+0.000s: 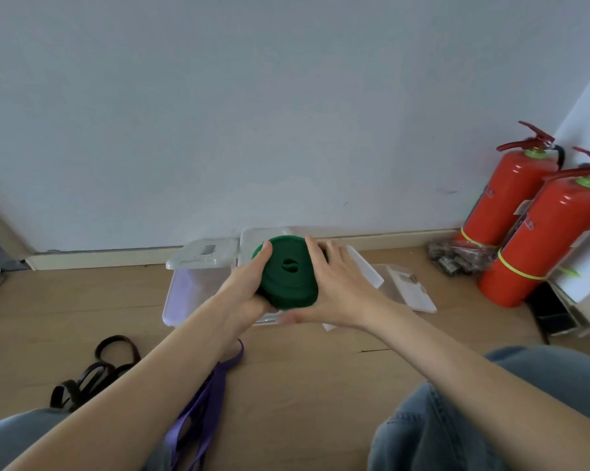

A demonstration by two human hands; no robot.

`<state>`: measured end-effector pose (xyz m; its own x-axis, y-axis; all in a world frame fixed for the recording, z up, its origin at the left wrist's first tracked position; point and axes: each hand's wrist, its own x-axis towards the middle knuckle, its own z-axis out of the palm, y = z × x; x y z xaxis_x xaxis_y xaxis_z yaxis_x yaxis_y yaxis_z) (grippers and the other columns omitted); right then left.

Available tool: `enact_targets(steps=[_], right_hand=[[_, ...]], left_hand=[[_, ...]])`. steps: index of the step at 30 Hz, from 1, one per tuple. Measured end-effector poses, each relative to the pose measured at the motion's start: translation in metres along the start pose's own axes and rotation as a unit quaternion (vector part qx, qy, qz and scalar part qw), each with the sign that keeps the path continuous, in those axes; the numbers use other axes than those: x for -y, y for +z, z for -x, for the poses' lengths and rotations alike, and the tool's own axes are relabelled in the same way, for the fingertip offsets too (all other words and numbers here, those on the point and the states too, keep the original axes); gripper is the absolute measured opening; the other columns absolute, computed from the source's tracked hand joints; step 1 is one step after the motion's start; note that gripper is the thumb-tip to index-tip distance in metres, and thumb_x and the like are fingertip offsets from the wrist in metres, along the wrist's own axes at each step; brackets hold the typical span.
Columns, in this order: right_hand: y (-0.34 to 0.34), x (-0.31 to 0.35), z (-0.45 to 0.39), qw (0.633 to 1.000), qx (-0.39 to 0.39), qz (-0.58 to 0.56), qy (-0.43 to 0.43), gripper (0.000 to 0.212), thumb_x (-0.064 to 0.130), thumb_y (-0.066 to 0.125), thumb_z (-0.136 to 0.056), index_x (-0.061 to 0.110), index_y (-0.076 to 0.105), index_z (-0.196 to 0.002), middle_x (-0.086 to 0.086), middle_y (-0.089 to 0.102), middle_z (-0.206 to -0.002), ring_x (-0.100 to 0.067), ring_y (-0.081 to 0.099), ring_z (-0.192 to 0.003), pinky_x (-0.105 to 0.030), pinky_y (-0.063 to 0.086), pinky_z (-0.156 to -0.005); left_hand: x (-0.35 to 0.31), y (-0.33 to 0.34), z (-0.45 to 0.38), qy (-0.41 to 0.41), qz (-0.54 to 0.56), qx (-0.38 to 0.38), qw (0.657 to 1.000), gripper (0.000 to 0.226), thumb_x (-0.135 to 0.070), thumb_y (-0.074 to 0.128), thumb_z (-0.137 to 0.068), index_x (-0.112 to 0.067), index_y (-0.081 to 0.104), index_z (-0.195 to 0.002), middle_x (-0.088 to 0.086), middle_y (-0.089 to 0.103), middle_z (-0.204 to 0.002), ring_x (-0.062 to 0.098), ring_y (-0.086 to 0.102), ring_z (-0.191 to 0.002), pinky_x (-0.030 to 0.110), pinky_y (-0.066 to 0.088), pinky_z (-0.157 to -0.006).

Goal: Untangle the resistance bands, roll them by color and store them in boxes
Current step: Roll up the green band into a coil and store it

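Progress is judged to stand at about a third: a green band roll (288, 271) is already wound tight and is held between both hands above the clear boxes (184, 294) by the wall. It is cupped from below by the left hand (249, 290) and pressed on its far side by the curled fingers of the right hand (334, 283). A purple band (205, 399) and a dark band (93, 372) are left loose on the floor, unrolled. Whether anything is already stored in the boxes cannot be made out.
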<state>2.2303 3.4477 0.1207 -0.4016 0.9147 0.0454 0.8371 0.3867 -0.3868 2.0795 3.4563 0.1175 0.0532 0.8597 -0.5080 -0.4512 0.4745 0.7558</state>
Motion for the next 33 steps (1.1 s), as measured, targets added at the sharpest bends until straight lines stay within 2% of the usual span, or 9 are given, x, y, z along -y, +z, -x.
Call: enact_targets(steps=[4,8,14,18,20,22,27,29,33], right_hand=[[-0.018,-0.027,-0.010,0.995,-0.065,-0.058,0.044,0.101,0.058,0.078,-0.056,0.017,0.031,-0.136,-0.002,0.045,-0.121,-0.017,0.045,-0.105,-0.025,0.037,-0.077],[-0.048,-0.082,-0.027,0.998,0.009,0.025,0.056,0.091,0.056,0.081,-0.053,0.010,0.039,-0.119,0.003,0.043,-0.105,-0.015,0.048,-0.086,-0.017,0.030,-0.053],[-0.034,-0.188,-0.026,0.994,0.022,-0.047,0.094,0.057,0.050,0.080,-0.054,0.043,0.051,-0.103,0.024,0.055,-0.084,-0.008,0.055,-0.086,-0.017,0.041,-0.064],[0.032,-0.269,-0.013,0.964,-0.066,-0.142,0.216,0.063,0.051,0.079,-0.058,0.032,0.056,-0.114,0.021,0.059,-0.093,-0.008,0.053,-0.092,-0.022,0.045,-0.074],[0.066,-0.306,-0.004,0.924,-0.078,-0.205,0.314,0.061,0.048,0.080,-0.063,0.020,0.058,-0.112,0.011,0.060,-0.094,-0.013,0.056,-0.092,-0.025,0.047,-0.074],[0.097,-0.337,0.007,0.879,-0.085,-0.287,0.372,0.050,0.040,0.083,-0.064,0.020,0.059,-0.104,0.011,0.061,-0.091,-0.015,0.060,-0.093,-0.022,0.047,-0.070],[0.140,-0.378,0.025,0.884,-0.048,-0.221,0.408,0.067,0.049,0.082,-0.057,0.023,0.056,-0.113,0.008,0.058,-0.103,-0.011,0.055,-0.094,-0.025,0.047,-0.076],[0.151,-0.387,0.027,0.886,-0.050,-0.198,0.416,0.077,0.051,0.082,-0.054,0.023,0.053,-0.119,0.005,0.056,-0.111,-0.011,0.053,-0.098,-0.028,0.046,-0.078],[0.156,-0.398,0.027,0.885,-0.098,-0.193,0.412,0.079,0.045,0.083,-0.053,0.022,0.050,-0.120,0.007,0.047,-0.109,-0.010,0.048,-0.098,-0.026,0.040,-0.078]], left_hand=[[0.007,0.028,-0.026,0.013,-0.012,0.037,0.999,0.039,-0.038,0.050,-0.093,-0.009,0.055,-0.119,0.015,0.064,-0.115,0.029,0.063,-0.097,0.044,0.053,-0.071],[0.025,0.069,-0.066,0.037,-0.057,0.046,0.997,0.036,-0.031,0.053,-0.093,-0.013,0.045,-0.122,0.012,0.058,-0.120,0.029,0.059,-0.105,0.039,0.054,-0.073],[0.085,0.116,-0.143,-0.012,-0.135,0.101,0.986,0.043,-0.034,0.049,-0.095,-0.010,0.045,-0.130,0.012,0.058,-0.125,0.027,0.058,-0.111,0.043,0.050,-0.091],[0.151,0.118,-0.202,-0.018,-0.253,0.088,0.963,0.040,-0.043,0.037,-0.097,-0.020,0.047,-0.128,0.002,0.059,-0.122,0.017,0.056,-0.109,0.032,0.044,-0.092],[0.186,0.110,-0.230,0.062,-0.480,0.092,0.870,0.039,-0.034,0.040,-0.097,-0.020,0.045,-0.133,0.004,0.056,-0.129,0.021,0.054,-0.115,0.029,0.042,-0.093],[0.218,0.107,-0.254,0.157,-0.662,0.148,0.718,0.044,-0.021,0.043,-0.095,-0.016,0.039,-0.139,0.005,0.048,-0.137,0.023,0.044,-0.125,0.028,0.035,-0.098],[0.268,0.120,-0.303,0.225,-0.804,0.217,0.506,0.060,-0.015,0.041,-0.093,-0.013,0.015,-0.147,0.004,0.020,-0.155,0.021,0.013,-0.143,0.034,0.011,-0.116],[0.280,0.126,-0.315,0.238,-0.832,0.171,0.471,0.064,-0.011,0.039,-0.091,-0.014,0.010,-0.147,0.007,0.019,-0.154,0.025,0.007,-0.144,0.040,0.004,-0.116],[0.297,0.138,-0.318,0.246,-0.825,0.146,0.487,0.059,-0.016,0.043,-0.087,-0.011,0.022,-0.142,0.006,0.043,-0.137,0.024,0.022,-0.138,0.044,0.003,-0.116]])
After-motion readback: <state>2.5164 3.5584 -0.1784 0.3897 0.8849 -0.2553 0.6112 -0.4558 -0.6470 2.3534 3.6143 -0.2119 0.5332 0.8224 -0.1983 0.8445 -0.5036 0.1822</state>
